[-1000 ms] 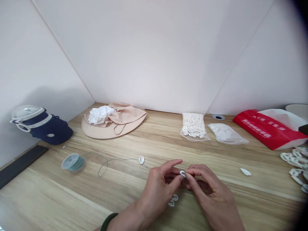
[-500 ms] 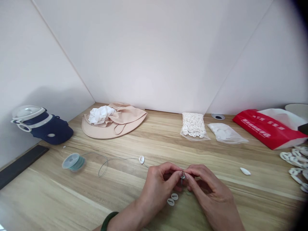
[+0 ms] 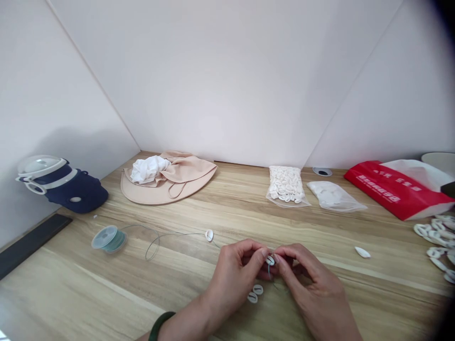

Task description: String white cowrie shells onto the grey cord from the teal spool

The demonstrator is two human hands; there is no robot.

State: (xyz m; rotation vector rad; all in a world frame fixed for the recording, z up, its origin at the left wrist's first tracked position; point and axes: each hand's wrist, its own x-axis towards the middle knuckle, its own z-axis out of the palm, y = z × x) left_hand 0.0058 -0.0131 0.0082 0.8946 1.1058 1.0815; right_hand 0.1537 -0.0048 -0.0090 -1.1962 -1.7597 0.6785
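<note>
Between my fingertips is a small white cowrie shell (image 3: pixel 270 260), with a blue-green cord hanging down from it. My left hand (image 3: pixel 238 272) pinches the shell's left side, a dark green bangle on that wrist. My right hand (image 3: pixel 309 279) is closed at the shell's right edge, thumb and forefinger together. Two loose cowrie shells (image 3: pixel 255 293) lie on the table just below my left hand. The cord (image 3: pixel 181 234) runs left from my hands, through another cowrie shell (image 3: pixel 209 235), to a spool of blue-green cord (image 3: pixel 109 238).
At the back stand a bag of shells (image 3: pixel 286 184), a smaller clear bag (image 3: pixel 332 196) and a red tissue pack (image 3: pixel 394 187). A beige hat (image 3: pixel 185 177) and a navy bottle (image 3: pixel 71 187) lie left. Strung shells (image 3: pixel 439 239) and a single shell (image 3: pixel 362 252) lie right.
The shell between my fingers has turned so its slotted face shows more plainly. My fingertips have shifted slightly on it, while everything else has stayed put.
</note>
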